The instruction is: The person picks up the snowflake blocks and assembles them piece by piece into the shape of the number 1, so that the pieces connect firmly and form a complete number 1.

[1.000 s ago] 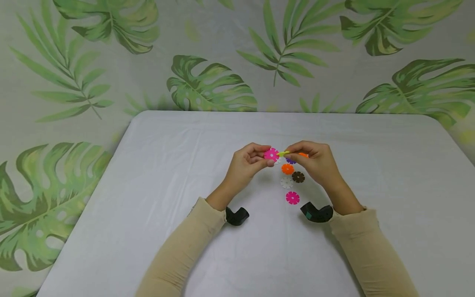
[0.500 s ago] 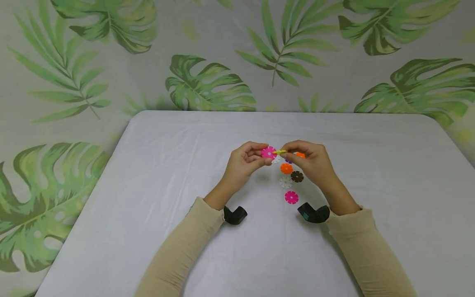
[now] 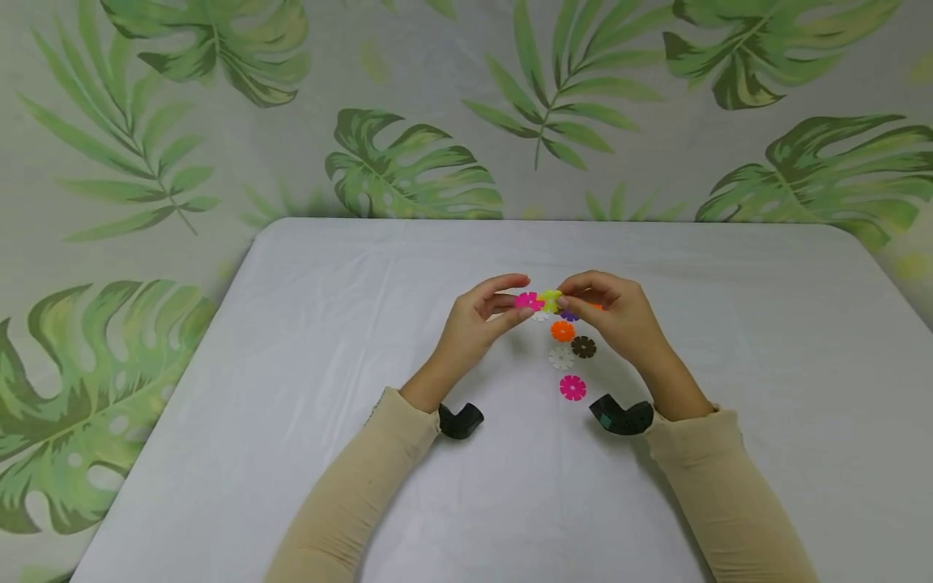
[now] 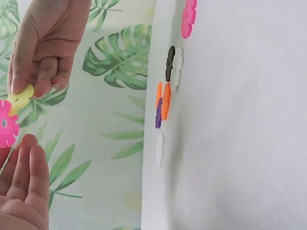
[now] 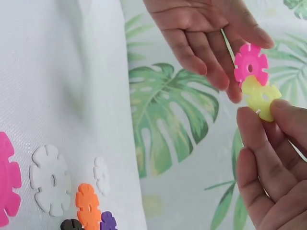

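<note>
A pink notched snowflake disc [image 3: 528,302] and a yellow snowflake disc [image 3: 550,301] meet edge to edge above the table, seemingly slotted together. With thumb and finger, my left hand [image 3: 477,322] lightly holds the pink disc at its rim, while its forefinger is raised off it. Thumb and forefinger of my right hand [image 3: 611,316] pinch the yellow disc's outer edge. In the right wrist view, the left thumb lies at the top of the pink disc [image 5: 251,64], and the yellow disc [image 5: 261,98] overlaps its lower edge.
Below the hands, a pink disc [image 3: 573,388], a white disc [image 3: 561,358], a brown disc [image 3: 584,347] and an orange disc [image 3: 563,331] lie on the white tablecloth [image 3: 328,340]. A purple disc [image 4: 158,113] and another white disc [image 4: 160,150] lie farther back. Leaf-patterned cloth hangs behind.
The yellow disc has turned from edge-on to showing its face, and the pink disc has tilted flatter. My left forefinger has lifted off the pink disc's rim.
</note>
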Demonstrator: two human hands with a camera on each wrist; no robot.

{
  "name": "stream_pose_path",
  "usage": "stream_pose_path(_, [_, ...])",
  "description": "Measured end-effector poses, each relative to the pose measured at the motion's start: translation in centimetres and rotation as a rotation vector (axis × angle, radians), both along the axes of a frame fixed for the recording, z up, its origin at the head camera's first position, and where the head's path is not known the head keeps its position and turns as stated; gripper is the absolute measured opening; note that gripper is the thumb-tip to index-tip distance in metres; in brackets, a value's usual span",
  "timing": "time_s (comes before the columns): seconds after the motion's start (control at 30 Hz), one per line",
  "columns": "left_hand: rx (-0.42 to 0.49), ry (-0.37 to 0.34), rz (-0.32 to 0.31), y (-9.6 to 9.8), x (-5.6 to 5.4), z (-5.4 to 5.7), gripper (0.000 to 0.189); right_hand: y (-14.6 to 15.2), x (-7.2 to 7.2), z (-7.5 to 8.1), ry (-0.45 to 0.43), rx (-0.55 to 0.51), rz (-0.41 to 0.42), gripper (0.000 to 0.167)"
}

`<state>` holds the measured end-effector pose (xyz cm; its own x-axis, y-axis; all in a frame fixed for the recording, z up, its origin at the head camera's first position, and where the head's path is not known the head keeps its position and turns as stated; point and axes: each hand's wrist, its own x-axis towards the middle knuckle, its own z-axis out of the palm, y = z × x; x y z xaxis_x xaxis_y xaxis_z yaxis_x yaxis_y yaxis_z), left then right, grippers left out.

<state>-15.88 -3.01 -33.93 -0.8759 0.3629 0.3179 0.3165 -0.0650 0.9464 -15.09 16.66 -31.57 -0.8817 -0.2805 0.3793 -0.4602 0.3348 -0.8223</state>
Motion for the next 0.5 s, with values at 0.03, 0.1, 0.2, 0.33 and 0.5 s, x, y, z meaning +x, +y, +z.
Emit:
stream_pose_path(0.03, [-0.004,0.008,-0.005,0.0,0.0,0.0,0.039,0.0,-0.1,-0.1,-0.013,-0.019,0.009,0.013])
stream_pose_path(0.1, [-0.025,0.022,-0.012,0.0,0.0,-0.1,0.041,0.2,-0.2,-0.3,-0.036,-0.058,0.028,0.013])
stream_pose_path(0.2, [-0.080,0.081,-0.015,0.1,0.1,-0.2,0.044,0.5,-0.7,-0.9,-0.070,-0.115,0.064,0.014])
stream_pose_path(0.33, [-0.152,0.210,0.008,0.2,0.3,-0.1,0.046,0.8,-1.3,-1.9,-0.114,-0.163,0.104,0.017])
stream_pose_path(0.5, [-0.206,0.327,0.053,0.3,0.5,0.2,0.043,0.7,-1.5,-2.5,-0.141,-0.183,0.133,0.019])
